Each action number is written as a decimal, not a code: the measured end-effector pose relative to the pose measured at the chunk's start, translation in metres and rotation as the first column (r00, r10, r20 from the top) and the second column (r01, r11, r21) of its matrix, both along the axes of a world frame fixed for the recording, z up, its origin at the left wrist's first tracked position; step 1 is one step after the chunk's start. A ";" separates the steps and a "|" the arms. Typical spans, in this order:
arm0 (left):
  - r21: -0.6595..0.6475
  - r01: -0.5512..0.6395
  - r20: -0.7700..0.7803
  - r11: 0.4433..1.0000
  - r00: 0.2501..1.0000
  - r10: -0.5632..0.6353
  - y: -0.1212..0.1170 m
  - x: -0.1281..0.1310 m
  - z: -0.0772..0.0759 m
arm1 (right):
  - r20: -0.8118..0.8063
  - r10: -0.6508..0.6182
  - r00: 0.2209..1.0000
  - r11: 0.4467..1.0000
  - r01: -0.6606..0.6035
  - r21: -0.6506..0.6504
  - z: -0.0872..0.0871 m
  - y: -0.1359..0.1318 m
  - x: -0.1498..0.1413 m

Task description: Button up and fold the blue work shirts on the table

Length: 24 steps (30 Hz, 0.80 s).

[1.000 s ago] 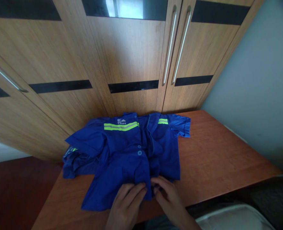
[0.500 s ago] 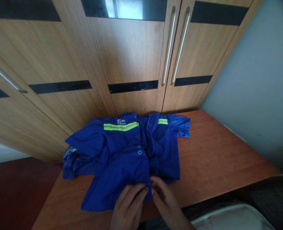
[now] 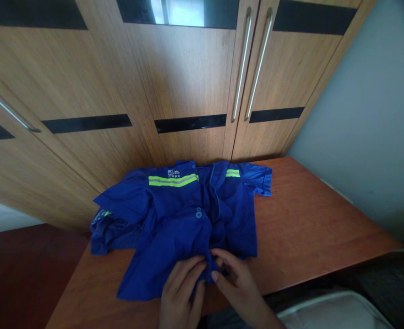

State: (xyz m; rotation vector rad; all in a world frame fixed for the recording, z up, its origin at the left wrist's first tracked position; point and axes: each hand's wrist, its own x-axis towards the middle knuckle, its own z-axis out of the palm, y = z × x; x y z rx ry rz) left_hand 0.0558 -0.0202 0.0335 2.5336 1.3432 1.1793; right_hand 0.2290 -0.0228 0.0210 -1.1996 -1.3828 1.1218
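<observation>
A blue short-sleeved work shirt (image 3: pixel 174 237) with yellow-green reflective stripes lies spread on a reddish-brown wooden table (image 3: pixel 304 219), its front partly open. White printing shows above the stripe on the left side of the chest. Round buttons sit partway down the front edge. At the lower front edge, my left hand (image 3: pixel 184 288) pinches the cloth with bent fingers. Close beside it, my right hand (image 3: pixel 234 283) grips the same edge between thumb and fingers. Whatever small part lies between the fingertips is hidden.
Another bundled blue garment (image 3: pixel 116 233) lies under the shirt's left sleeve. Behind the table stands a wooden cabinet (image 3: pixel 188 77) with long metal handles (image 3: pixel 258 64). A grey wall (image 3: pixel 366 114) rises at the right. A pale-edged seat (image 3: pixel 335 310) is near the front right.
Both hands have shifted slightly upward with the shirt's lower front edge, which is now more bunched between them. The buttons have moved a little up with the cloth.
</observation>
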 end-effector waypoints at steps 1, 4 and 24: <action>0.026 -0.023 -0.021 0.999 0.999 0.024 0.001 0.001 0.002 | 0.007 -0.016 1.000 1.000 0.016 0.014 0.002 0.001 -0.001; 0.126 -0.080 -0.080 0.989 0.993 0.091 0.005 0.005 0.006 | 0.064 -0.077 0.995 0.995 0.072 0.076 0.010 0.003 -0.006; 0.042 -0.135 -0.226 0.990 0.964 0.141 0.025 0.008 0.025 | 0.348 -0.236 0.907 0.943 0.127 0.307 0.027 0.015 -0.022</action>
